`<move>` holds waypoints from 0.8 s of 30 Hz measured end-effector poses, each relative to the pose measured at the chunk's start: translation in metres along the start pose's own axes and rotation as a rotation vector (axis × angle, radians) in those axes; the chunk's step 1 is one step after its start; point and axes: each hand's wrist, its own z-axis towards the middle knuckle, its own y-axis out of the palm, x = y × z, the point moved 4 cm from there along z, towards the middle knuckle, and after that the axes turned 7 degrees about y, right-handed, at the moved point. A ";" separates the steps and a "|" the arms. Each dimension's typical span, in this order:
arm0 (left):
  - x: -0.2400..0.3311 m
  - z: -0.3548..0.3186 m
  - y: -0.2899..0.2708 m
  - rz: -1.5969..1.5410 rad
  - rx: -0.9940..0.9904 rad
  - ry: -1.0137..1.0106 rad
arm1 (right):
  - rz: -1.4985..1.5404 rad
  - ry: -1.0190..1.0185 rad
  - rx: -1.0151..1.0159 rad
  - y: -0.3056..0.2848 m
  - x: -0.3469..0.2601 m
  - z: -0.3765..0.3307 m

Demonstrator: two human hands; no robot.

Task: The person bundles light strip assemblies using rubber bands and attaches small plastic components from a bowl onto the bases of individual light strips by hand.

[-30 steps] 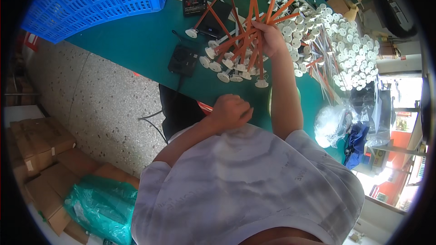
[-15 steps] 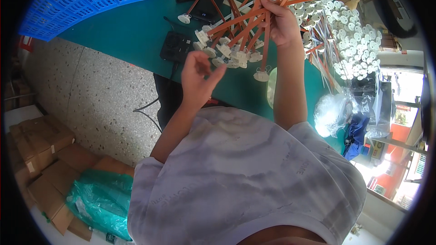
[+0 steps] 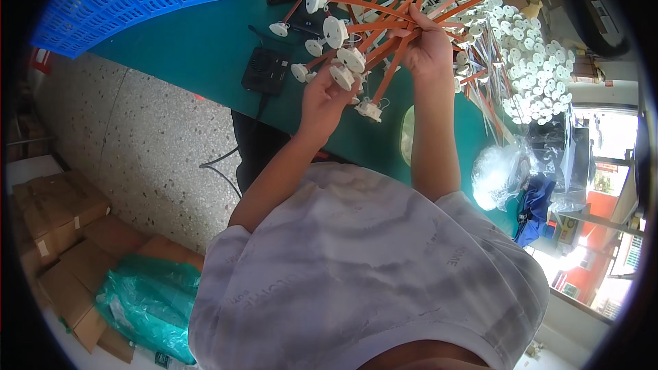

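My right hand [image 3: 430,48] is closed round a fanned bunch of flat orange-brown strips [image 3: 375,27], held above the green table. White round plastic discs [image 3: 336,31] are fixed at the strips' left ends, and some trail thin wires. Below them my left hand [image 3: 327,99] has its fingers bent against a white disc [image 3: 342,77] at the bunch's lower left. Its fingertips are partly hidden by that disc. One strip points down toward me and ends in a white wired piece [image 3: 369,110].
A large heap of similar white discs [image 3: 538,62] with pale strips lies to the right. A black boxy device [image 3: 266,70] with a cable sits left of my hands. Beyond it stands a blue plastic crate [image 3: 147,0]. Clear plastic bags [image 3: 500,171] lie at the right edge.
My left hand has moved up and right, from beside the bunch to a disc on it. The bunch has tilted, lifting several discs so their round faces show.
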 end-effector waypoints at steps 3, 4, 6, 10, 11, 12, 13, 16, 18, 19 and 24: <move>0.000 -0.002 -0.003 -0.034 0.046 -0.003 | 0.071 0.064 -0.017 -0.007 0.004 0.004; -0.001 -0.001 -0.005 -0.034 0.048 -0.001 | 0.081 0.067 -0.032 -0.004 0.006 0.001; -0.006 -0.002 -0.009 -0.100 0.000 -0.068 | 0.089 0.073 -0.050 0.001 0.007 0.002; -0.012 -0.009 -0.016 -0.060 -0.032 -0.108 | 0.183 0.129 -0.063 0.004 0.017 -0.002; -0.010 -0.011 -0.014 -0.086 0.033 -0.120 | 0.156 0.136 -0.063 0.005 0.018 -0.003; -0.010 -0.011 -0.014 -0.112 0.097 -0.131 | 0.155 0.138 -0.063 0.006 0.018 -0.001; -0.010 -0.012 -0.016 -0.113 0.100 -0.133 | 0.162 0.155 -0.068 0.006 0.019 0.000; -0.011 -0.013 -0.019 -0.235 0.137 -0.185 | 0.181 0.189 -0.092 0.006 0.023 -0.002; -0.004 -0.013 -0.015 -0.196 0.171 -0.169 | 0.193 0.203 -0.115 0.008 0.022 -0.001; -0.002 -0.013 -0.015 -0.197 0.172 -0.170 | 0.205 0.209 -0.129 0.007 0.022 -0.002; 0.010 -0.011 -0.006 -0.178 0.084 -0.166 | 0.236 0.208 -0.127 0.007 0.021 -0.003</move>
